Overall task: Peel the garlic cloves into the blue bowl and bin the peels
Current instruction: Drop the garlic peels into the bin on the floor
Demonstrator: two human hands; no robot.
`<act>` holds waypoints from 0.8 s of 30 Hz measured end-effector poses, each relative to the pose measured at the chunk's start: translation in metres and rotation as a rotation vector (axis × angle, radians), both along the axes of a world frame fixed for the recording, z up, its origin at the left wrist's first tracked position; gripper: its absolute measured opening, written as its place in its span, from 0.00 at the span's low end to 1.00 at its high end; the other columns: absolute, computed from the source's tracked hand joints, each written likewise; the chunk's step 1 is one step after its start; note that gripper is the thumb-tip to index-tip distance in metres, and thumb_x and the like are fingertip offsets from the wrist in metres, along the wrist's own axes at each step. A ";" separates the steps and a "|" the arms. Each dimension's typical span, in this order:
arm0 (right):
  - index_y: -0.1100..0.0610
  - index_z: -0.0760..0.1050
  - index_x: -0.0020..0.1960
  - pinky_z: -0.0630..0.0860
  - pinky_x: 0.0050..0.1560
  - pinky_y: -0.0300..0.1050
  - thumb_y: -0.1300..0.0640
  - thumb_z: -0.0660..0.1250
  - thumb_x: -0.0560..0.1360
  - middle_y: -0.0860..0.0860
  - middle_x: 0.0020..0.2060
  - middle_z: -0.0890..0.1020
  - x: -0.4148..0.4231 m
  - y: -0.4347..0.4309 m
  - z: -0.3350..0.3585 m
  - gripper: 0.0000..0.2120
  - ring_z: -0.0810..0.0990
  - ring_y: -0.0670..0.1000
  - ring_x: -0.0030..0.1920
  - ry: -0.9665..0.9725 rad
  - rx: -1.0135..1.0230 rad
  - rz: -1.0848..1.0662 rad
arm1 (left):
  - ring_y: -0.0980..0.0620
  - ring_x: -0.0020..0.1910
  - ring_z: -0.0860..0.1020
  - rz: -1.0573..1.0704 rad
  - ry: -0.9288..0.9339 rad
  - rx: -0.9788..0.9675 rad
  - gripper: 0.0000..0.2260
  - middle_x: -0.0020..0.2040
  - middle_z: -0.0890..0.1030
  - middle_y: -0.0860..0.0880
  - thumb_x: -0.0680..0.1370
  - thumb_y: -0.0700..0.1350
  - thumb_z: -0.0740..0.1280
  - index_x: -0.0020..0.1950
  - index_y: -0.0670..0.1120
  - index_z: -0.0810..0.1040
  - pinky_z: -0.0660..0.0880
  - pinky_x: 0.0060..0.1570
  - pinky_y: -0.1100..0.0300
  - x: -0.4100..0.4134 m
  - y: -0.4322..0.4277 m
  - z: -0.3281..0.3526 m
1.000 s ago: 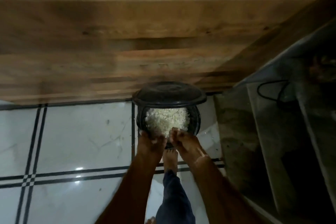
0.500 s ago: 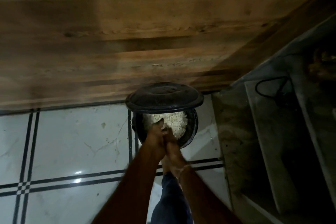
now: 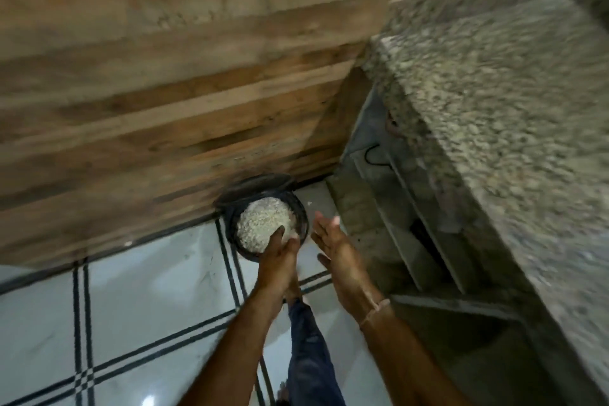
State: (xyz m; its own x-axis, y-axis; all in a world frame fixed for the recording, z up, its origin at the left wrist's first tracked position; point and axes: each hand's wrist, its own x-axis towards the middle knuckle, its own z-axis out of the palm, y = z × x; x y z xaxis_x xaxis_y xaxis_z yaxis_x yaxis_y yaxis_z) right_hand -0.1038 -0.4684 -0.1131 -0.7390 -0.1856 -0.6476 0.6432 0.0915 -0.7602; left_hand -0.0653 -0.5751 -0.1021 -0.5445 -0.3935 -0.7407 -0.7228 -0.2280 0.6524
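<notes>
While the black bin (image 3: 300, 217) stands open on the white tiled floor (image 3: 148, 290), lid (image 3: 253, 186) tipped back against the wooden cabinet front (image 3: 164, 109) behind it, the pale garlic peels (image 3: 260, 224) lie heaped inside. The left hand (image 3: 278, 260) hangs over the bin's near rim and covers it, though blur hides whether the fingers pinch anything, and the right hand (image 3: 333, 241) is just right of the bin, flat, fingers straight. Nearer than the bin, a leg in blue jeans (image 3: 309, 356) reaches under the hands, and to the bin's right juts a speckled stone counter (image 3: 494, 109), a black cable (image 3: 374, 158) beneath.
</notes>
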 end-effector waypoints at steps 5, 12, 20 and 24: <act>0.56 0.71 0.77 0.66 0.66 0.40 0.47 0.56 0.87 0.51 0.73 0.75 0.059 0.092 0.104 0.22 0.72 0.46 0.70 0.171 0.125 -0.004 | 0.49 0.81 0.60 -0.425 0.278 -0.319 0.27 0.83 0.61 0.49 0.84 0.56 0.62 0.82 0.52 0.62 0.59 0.79 0.50 0.040 0.060 0.060; 0.61 0.74 0.74 0.70 0.73 0.49 0.46 0.56 0.86 0.57 0.70 0.79 0.126 0.210 0.167 0.25 0.75 0.56 0.72 0.380 0.247 -0.235 | 0.48 0.82 0.58 -0.801 0.481 -0.450 0.27 0.83 0.60 0.49 0.84 0.57 0.62 0.82 0.54 0.63 0.59 0.79 0.48 0.068 0.162 0.124; 0.49 0.78 0.72 0.72 0.71 0.42 0.41 0.59 0.85 0.42 0.68 0.80 0.177 0.351 0.156 0.21 0.76 0.39 0.68 0.516 0.395 -0.568 | 0.48 0.79 0.63 -1.072 0.550 -0.449 0.26 0.80 0.66 0.49 0.83 0.55 0.65 0.80 0.52 0.66 0.64 0.77 0.48 0.070 0.307 0.143; 0.49 0.79 0.70 0.74 0.70 0.45 0.44 0.60 0.86 0.42 0.65 0.81 0.195 0.419 0.144 0.18 0.78 0.41 0.67 0.500 0.483 -0.652 | 0.47 0.77 0.67 -1.168 0.543 -0.442 0.26 0.78 0.69 0.48 0.82 0.54 0.68 0.78 0.50 0.69 0.68 0.74 0.49 0.071 0.376 0.138</act>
